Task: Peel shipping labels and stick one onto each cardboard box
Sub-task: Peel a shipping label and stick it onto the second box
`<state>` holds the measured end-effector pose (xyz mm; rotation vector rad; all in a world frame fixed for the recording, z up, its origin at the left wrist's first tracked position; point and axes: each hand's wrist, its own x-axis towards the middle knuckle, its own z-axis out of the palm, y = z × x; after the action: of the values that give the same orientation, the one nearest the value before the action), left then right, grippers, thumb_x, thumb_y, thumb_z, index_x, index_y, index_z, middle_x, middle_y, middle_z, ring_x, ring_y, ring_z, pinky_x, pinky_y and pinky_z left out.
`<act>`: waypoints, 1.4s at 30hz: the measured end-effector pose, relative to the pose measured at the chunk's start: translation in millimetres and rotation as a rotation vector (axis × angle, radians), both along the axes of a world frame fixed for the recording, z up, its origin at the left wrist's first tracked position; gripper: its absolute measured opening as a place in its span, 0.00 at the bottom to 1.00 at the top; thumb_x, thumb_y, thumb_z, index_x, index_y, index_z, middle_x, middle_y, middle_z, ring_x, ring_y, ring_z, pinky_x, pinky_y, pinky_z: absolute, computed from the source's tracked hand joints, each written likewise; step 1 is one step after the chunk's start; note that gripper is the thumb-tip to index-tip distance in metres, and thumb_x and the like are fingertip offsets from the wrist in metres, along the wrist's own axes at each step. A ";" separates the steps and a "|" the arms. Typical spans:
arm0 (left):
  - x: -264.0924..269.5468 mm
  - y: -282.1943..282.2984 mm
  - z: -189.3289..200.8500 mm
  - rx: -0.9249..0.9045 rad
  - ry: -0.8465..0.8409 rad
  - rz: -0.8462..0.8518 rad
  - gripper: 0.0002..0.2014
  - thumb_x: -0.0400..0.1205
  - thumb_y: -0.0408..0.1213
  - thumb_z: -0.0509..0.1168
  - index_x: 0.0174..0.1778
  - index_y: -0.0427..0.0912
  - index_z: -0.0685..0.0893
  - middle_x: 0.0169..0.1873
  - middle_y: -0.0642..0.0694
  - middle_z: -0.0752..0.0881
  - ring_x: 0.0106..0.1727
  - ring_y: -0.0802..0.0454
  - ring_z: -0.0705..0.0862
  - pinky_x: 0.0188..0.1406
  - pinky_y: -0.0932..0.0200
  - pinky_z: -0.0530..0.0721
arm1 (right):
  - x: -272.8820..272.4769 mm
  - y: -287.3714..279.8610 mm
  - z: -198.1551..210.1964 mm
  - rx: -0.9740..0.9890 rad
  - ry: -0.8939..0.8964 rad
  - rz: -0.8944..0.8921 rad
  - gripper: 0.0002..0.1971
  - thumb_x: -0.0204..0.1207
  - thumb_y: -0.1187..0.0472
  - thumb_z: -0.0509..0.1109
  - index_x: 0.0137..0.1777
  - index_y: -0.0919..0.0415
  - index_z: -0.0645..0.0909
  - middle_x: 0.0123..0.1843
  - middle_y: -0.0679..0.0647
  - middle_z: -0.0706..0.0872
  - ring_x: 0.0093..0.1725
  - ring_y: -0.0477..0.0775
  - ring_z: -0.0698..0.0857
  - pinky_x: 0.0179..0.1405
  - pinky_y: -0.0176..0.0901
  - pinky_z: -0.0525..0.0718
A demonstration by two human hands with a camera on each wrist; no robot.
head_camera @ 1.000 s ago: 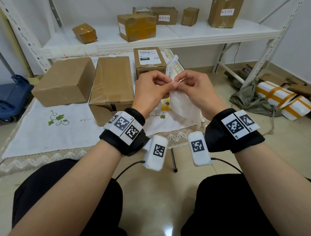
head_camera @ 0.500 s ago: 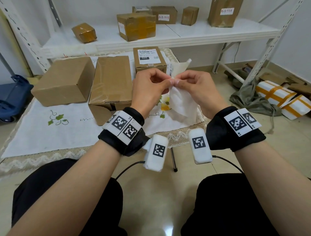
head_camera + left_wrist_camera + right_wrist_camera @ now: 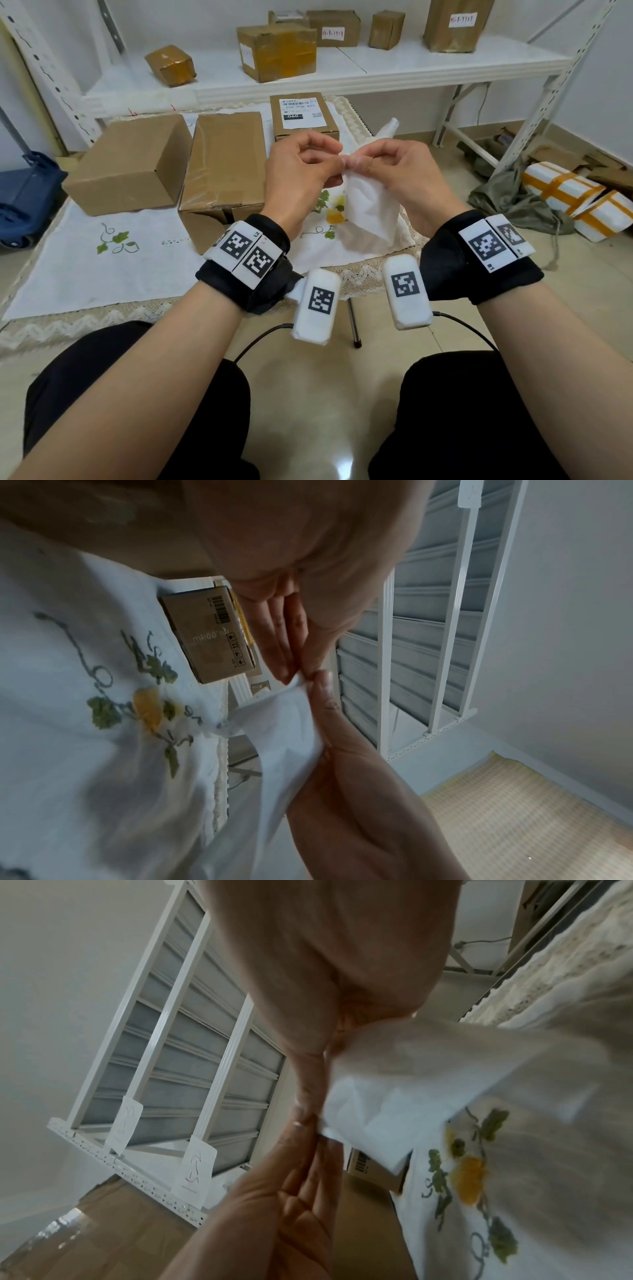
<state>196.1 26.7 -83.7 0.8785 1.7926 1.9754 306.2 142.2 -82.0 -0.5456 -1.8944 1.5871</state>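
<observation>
Together, both hands [image 3: 346, 171] on label sheet [image 3: 371, 209]

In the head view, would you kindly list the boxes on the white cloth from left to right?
Plain box → taped box → labelled box.

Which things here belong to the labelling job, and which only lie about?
Job:
- label sheet, pinched by left hand and right hand
- two unlabelled boxes
- small labelled box

Lying about:
- shelf boxes
- white taped parcels
- blue cart
</observation>
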 end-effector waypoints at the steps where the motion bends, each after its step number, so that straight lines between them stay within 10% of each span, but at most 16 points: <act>1: 0.2 0.0 -0.2 -0.003 0.001 -0.003 0.07 0.78 0.24 0.76 0.47 0.36 0.87 0.34 0.40 0.90 0.39 0.49 0.91 0.41 0.57 0.91 | 0.6 0.2 0.8 -0.013 -0.002 0.010 0.08 0.75 0.64 0.82 0.49 0.67 0.89 0.44 0.61 0.93 0.41 0.48 0.91 0.45 0.35 0.86; 27: 2.0 -1.5 0.3 -0.068 -0.050 -0.053 0.02 0.80 0.31 0.76 0.43 0.37 0.92 0.36 0.42 0.91 0.40 0.50 0.87 0.51 0.54 0.90 | -1.8 -3.3 5.4 0.004 -0.064 -0.109 0.15 0.75 0.69 0.80 0.36 0.58 0.76 0.45 0.66 0.85 0.45 0.56 0.84 0.47 0.45 0.80; 32: 3.5 -3.0 5.2 -0.059 -0.093 -0.049 0.04 0.81 0.29 0.74 0.41 0.38 0.89 0.40 0.41 0.91 0.41 0.50 0.89 0.54 0.52 0.91 | -0.7 -0.8 6.2 -0.056 -0.059 -0.141 0.19 0.75 0.70 0.79 0.33 0.56 0.72 0.32 0.52 0.83 0.34 0.49 0.83 0.36 0.36 0.80; 42: 1.9 -3.1 0.2 -0.063 -0.028 -0.014 0.03 0.80 0.28 0.75 0.41 0.37 0.89 0.41 0.35 0.93 0.41 0.47 0.90 0.49 0.51 0.93 | 1.2 -2.9 3.0 -0.063 -0.069 -0.039 0.14 0.73 0.70 0.82 0.54 0.62 0.83 0.39 0.54 0.91 0.34 0.50 0.90 0.33 0.40 0.86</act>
<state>198.0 23.6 -83.5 0.8374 1.8179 1.9018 307.4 139.2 -79.0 -0.6685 -1.8769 1.6267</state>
